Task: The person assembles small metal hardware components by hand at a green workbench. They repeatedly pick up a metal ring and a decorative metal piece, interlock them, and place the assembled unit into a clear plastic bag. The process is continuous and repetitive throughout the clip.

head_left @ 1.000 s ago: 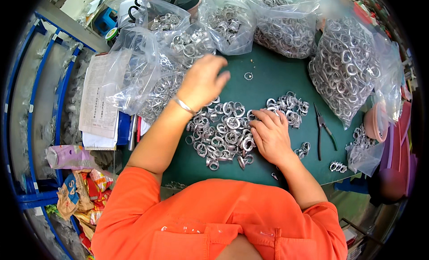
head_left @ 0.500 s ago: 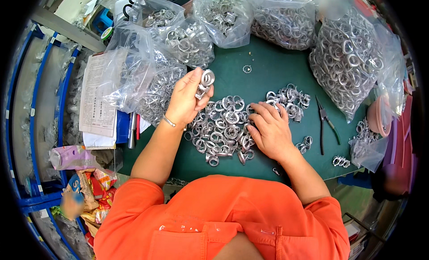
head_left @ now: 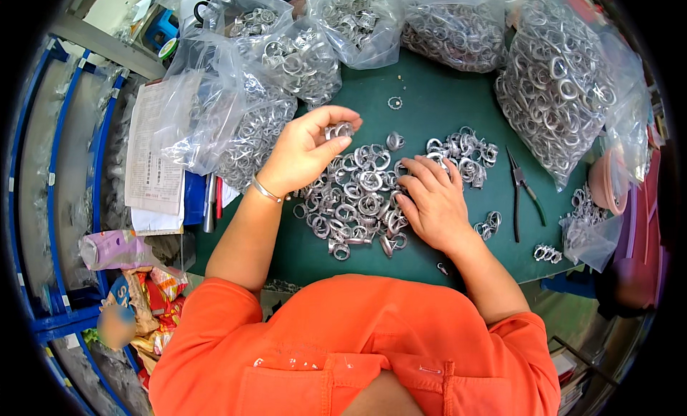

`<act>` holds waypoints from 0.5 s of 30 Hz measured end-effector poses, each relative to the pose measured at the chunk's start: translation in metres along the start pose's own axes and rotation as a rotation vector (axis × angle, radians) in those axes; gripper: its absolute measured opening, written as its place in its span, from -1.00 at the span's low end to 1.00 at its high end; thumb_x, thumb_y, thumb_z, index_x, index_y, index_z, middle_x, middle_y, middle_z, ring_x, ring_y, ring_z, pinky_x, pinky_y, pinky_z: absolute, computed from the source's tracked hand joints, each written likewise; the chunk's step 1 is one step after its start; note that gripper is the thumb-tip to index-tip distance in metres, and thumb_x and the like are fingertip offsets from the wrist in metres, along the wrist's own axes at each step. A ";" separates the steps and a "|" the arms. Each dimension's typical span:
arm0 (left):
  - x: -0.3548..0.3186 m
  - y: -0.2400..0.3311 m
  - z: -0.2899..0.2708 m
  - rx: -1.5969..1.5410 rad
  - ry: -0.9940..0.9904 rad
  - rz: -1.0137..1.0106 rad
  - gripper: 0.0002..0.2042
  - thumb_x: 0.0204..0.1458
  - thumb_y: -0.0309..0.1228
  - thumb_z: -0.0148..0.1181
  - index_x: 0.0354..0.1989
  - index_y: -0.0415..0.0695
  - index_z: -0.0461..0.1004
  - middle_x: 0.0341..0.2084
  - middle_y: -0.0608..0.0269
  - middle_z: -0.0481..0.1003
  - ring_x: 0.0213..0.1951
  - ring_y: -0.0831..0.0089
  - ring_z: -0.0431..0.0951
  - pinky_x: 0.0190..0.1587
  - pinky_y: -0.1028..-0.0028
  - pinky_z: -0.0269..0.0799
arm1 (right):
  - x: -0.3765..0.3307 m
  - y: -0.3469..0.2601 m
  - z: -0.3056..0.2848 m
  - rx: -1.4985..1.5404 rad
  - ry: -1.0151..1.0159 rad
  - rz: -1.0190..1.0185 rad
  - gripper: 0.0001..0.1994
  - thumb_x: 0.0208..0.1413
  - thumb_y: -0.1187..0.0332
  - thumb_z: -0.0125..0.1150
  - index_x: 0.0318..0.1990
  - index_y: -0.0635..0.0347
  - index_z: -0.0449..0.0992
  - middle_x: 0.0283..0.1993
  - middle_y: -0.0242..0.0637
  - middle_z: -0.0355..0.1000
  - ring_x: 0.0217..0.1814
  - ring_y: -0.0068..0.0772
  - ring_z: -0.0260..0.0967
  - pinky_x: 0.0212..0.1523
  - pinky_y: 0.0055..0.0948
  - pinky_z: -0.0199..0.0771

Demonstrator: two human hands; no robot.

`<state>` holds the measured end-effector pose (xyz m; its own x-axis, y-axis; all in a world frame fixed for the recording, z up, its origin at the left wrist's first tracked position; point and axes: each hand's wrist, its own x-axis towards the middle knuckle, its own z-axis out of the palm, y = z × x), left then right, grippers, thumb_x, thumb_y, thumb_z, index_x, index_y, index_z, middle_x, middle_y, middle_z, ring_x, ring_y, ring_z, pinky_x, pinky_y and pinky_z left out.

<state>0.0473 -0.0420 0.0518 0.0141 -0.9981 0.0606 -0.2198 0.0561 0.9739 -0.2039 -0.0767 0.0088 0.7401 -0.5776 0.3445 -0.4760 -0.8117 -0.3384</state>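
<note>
A heap of silvery metal rings lies on the green tabletop in front of me. Above its far left edge my left hand is closed, with metal rings between thumb and fingers. How many it holds I cannot make out. My right hand lies palm down over the right side of the heap, fingers spread and slightly bent, their tips touching rings. A second, smaller cluster of rings sits just beyond those fingertips. One single ring shows at the heap's far edge, apart from the others.
Clear plastic bags full of rings line the back and right of the green table. Pliers lie right of my right hand. A pink pot stands at the right edge; newspaper lies left, beside a blue-framed rack.
My left hand has turned over, fingers now pointing right. A shiny ring that was in its fingertips no longer shows there; a single ring now appears past the heap. My right hand has barely moved.
</note>
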 end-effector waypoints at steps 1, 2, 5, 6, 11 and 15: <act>-0.002 0.000 -0.003 0.233 -0.025 -0.017 -0.65 0.00 -0.48 0.28 -0.02 -0.24 0.43 -0.07 0.11 0.49 -0.04 0.30 0.50 0.02 0.40 0.39 | 0.000 0.000 0.000 0.001 0.001 0.001 -0.76 0.07 0.22 0.17 -0.17 0.14 0.49 0.11 -0.29 0.36 0.24 -0.25 0.20 0.29 -0.01 -0.02; -0.004 0.001 -0.007 0.468 -0.053 -0.032 -0.65 -0.01 -0.45 0.29 -0.02 -0.22 0.43 -0.08 0.11 0.49 -0.05 0.27 0.50 0.01 0.39 0.38 | 0.000 0.000 -0.001 0.001 0.003 0.004 -0.76 0.07 0.22 0.17 -0.17 0.14 0.49 0.11 -0.29 0.36 0.24 -0.25 0.20 0.29 -0.01 -0.02; -0.018 -0.032 -0.012 0.923 -0.032 0.146 -0.64 -0.13 -0.41 0.34 -0.10 -0.16 0.47 -0.25 0.08 0.45 -0.19 0.12 0.47 -0.09 0.28 0.39 | 0.000 0.000 0.000 0.008 0.000 0.000 -0.76 0.07 0.22 0.18 -0.17 0.13 0.49 0.11 -0.30 0.35 0.24 -0.26 0.19 0.30 -0.02 -0.02; -0.019 -0.035 -0.012 0.941 -0.013 0.169 -0.65 -0.13 -0.43 0.34 -0.11 -0.16 0.47 -0.28 0.09 0.44 -0.21 0.14 0.47 -0.12 0.28 0.40 | 0.000 0.000 0.000 0.008 0.001 -0.003 -0.76 0.07 0.22 0.18 -0.17 0.13 0.49 0.11 -0.30 0.35 0.24 -0.26 0.19 0.30 -0.02 -0.02; -0.015 -0.035 -0.009 0.754 0.073 0.042 -0.71 -0.17 -0.54 0.28 -0.20 -0.19 0.47 -0.34 0.13 0.44 -0.25 0.21 0.48 -0.19 0.34 0.42 | 0.000 0.000 0.001 0.006 0.000 -0.003 -0.77 0.07 0.22 0.18 -0.18 0.13 0.49 0.11 -0.30 0.35 0.24 -0.25 0.19 0.29 -0.02 -0.02; -0.015 -0.027 -0.002 0.886 0.092 0.029 -0.73 -0.21 -0.60 0.24 -0.25 -0.22 0.46 -0.44 0.17 0.43 -0.35 0.28 0.49 -0.27 0.40 0.44 | 0.001 0.000 -0.001 0.003 -0.006 0.001 -0.76 0.06 0.22 0.18 -0.18 0.14 0.49 0.11 -0.30 0.35 0.25 -0.26 0.19 0.29 -0.02 -0.02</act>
<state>0.0548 -0.0288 0.0252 0.0669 -0.9883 0.1369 -0.8942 0.0014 0.4476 -0.2037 -0.0767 0.0096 0.7425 -0.5781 0.3384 -0.4753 -0.8106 -0.3419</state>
